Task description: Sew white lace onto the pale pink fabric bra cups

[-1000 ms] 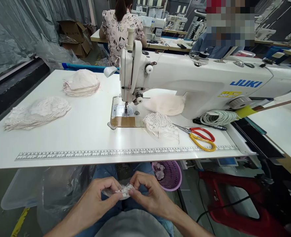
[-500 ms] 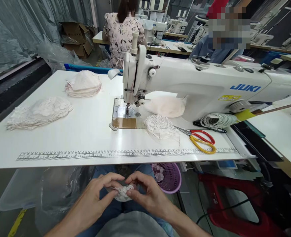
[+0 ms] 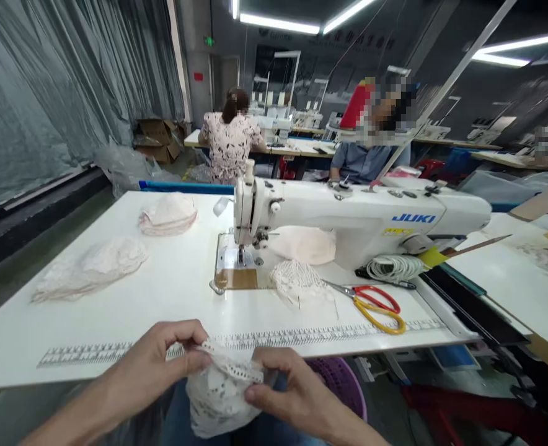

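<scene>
- A white table (image 3: 116,316) is set in a sewing room, with a sewing machine (image 3: 348,207) mounted on it
- At the near edge, a white lace piece (image 3: 220,399) is held, its trim (image 3: 232,367) pinched by the left hand (image 3: 150,356) and the right hand (image 3: 297,390)
- The trim seems to be being straightened; next, an even pinch appears to be needed

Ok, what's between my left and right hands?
White lace-edged fabric spans the gap between the left hand and right hand, held by both, in the head view.
</scene>
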`<action>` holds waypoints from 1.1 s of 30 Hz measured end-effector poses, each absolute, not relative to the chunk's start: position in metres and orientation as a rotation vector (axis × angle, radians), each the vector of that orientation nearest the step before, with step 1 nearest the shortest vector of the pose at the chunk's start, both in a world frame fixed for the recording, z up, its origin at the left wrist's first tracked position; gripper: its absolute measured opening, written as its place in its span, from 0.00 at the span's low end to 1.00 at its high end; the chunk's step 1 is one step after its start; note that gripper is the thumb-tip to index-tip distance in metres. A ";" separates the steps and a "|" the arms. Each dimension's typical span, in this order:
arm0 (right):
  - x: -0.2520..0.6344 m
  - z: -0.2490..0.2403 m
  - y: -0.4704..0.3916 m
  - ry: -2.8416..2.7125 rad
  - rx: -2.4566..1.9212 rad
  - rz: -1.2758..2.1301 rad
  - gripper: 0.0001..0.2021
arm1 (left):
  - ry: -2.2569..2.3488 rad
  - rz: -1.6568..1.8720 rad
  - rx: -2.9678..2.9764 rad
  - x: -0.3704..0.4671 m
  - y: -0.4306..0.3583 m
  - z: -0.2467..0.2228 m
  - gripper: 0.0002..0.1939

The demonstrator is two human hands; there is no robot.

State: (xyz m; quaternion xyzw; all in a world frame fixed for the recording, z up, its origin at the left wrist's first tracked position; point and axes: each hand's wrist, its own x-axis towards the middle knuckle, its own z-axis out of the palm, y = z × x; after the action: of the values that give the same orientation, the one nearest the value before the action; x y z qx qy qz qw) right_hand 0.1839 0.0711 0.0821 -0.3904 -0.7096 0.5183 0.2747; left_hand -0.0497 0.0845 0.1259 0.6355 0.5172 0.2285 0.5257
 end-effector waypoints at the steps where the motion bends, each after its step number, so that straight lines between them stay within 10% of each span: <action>1: 0.185 0.096 0.083 -1.946 -1.028 1.266 0.10 | 1.195 0.584 1.527 -0.053 0.099 0.135 0.11; 7: 0.192 0.153 0.133 -2.408 -0.879 0.196 0.07 | 1.002 0.698 1.950 -0.052 0.176 0.138 0.07; 15: 0.198 0.098 0.181 -2.455 -1.021 0.578 0.09 | 1.226 0.619 2.436 -0.051 0.206 0.066 0.18; 27: 0.176 0.054 0.222 -2.449 -1.341 -0.053 0.18 | 1.365 0.720 2.382 -0.025 0.216 0.046 0.17; 33: 0.175 0.051 0.224 -2.366 -1.370 -0.154 0.02 | 1.507 0.632 2.195 -0.019 0.227 0.057 0.09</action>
State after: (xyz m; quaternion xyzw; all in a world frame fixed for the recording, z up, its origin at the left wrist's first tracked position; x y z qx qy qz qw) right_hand 0.1747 0.2242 0.0514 -0.4903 -0.8464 -0.0551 0.2003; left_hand -0.0188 0.2272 0.0569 0.7856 0.5395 0.2262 0.2014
